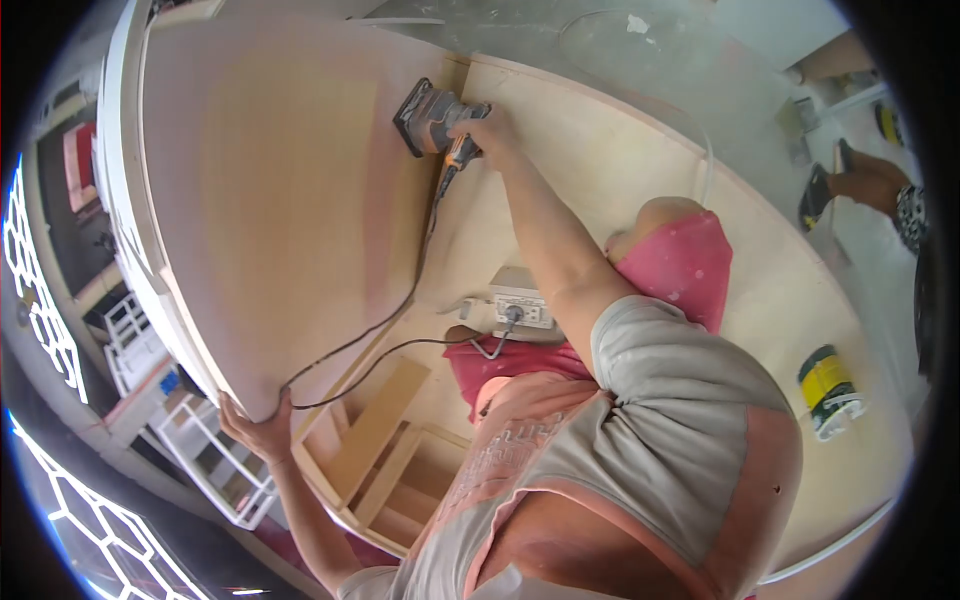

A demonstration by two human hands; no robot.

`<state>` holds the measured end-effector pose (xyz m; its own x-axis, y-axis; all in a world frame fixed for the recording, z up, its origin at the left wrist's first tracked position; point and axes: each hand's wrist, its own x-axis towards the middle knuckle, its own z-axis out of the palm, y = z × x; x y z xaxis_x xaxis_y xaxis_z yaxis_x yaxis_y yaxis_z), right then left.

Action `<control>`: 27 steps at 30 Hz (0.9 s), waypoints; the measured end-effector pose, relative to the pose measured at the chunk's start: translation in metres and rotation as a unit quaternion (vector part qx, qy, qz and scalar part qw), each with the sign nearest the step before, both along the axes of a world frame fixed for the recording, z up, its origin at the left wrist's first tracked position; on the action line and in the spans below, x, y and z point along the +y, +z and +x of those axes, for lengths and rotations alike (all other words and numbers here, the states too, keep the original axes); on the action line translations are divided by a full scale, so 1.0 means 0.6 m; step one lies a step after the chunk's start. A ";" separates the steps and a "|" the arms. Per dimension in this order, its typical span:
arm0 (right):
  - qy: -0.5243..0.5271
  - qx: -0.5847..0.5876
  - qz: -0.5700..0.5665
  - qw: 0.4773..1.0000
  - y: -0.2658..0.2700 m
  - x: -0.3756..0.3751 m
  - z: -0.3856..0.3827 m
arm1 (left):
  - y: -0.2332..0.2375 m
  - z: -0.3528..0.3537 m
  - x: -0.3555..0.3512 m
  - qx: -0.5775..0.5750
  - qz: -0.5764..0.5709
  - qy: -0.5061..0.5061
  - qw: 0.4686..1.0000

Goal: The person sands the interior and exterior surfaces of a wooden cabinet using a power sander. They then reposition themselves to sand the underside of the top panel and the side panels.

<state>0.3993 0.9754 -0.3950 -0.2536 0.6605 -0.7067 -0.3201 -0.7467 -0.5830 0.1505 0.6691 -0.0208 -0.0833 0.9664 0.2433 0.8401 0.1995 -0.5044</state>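
- Right hand was closed around the rear grip of a grey and orange electric palm sander, fingers wrapped fully round it, arm stretched out straight.
- Sander pad sat flat on the far side of a large pale plywood panel, close to the seam where the panel meets a curved light-wood platform.
- Left hand gripped the near edge of the same plywood panel, fingers curled over the rim, thumb side toward the camera; nothing else in it.
- Thin black power cord ran from the sander back across the panel, looping near the left hand and over to a white power socket block that lay on the platform by the person's knee.
- Grey plug lead was pushed into that socket block.
- Open wooden frame with slats showed below the panel edge, between the left hand and the torso.
- Yellow, green and black cylindrical can lay on its side on the platform, well apart from both hands.
- Another person's sandalled foot stood on the floor beyond the platform's edge.
- White tube lay along the platform's rim.
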 end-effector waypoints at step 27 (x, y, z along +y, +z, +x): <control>0.091 0.055 -0.054 0.993 0.009 0.101 0.050 | 0.005 -0.013 -0.012 0.003 -0.016 0.025 1.000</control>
<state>0.4290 1.0358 -0.3895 -0.4414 0.5178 -0.7328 -0.2304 -0.8547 -0.4652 0.1426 0.6618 -0.0180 -0.1297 0.9684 0.2131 0.8267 0.2243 -0.5161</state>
